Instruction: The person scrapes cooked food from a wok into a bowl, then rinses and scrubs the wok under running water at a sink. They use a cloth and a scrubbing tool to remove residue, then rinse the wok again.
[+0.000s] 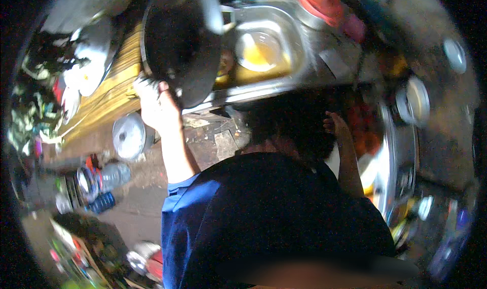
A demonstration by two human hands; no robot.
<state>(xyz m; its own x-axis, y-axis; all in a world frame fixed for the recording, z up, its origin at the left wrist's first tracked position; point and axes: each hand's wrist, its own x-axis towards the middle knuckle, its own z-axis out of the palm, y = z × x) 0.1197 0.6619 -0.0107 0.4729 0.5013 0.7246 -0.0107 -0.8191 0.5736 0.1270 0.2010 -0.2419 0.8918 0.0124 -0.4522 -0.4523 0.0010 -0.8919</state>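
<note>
My left hand (161, 102) grips the near rim of a large, round, dark metal pan (182, 42). The pan is tilted up on its side next to the sink, and a bright whitish patch at the grip is too blurred to name. A stainless steel sink (293, 13) lies beyond the pan to the right. In it stands a bowl (262, 55) with yellowish liquid, blurred by motion. My right hand (335, 123) is raised in shadow to the right, its fingers slightly apart with nothing visible in them.
A wooden plank surface (121, 64) runs along the left. Below it stands a metal pot with a lid (129, 135). Clear plastic bottles (114, 177) are on the floor. A red lid or basin (319, 2) sits behind the sink. A pale round container (414, 100) stands at right.
</note>
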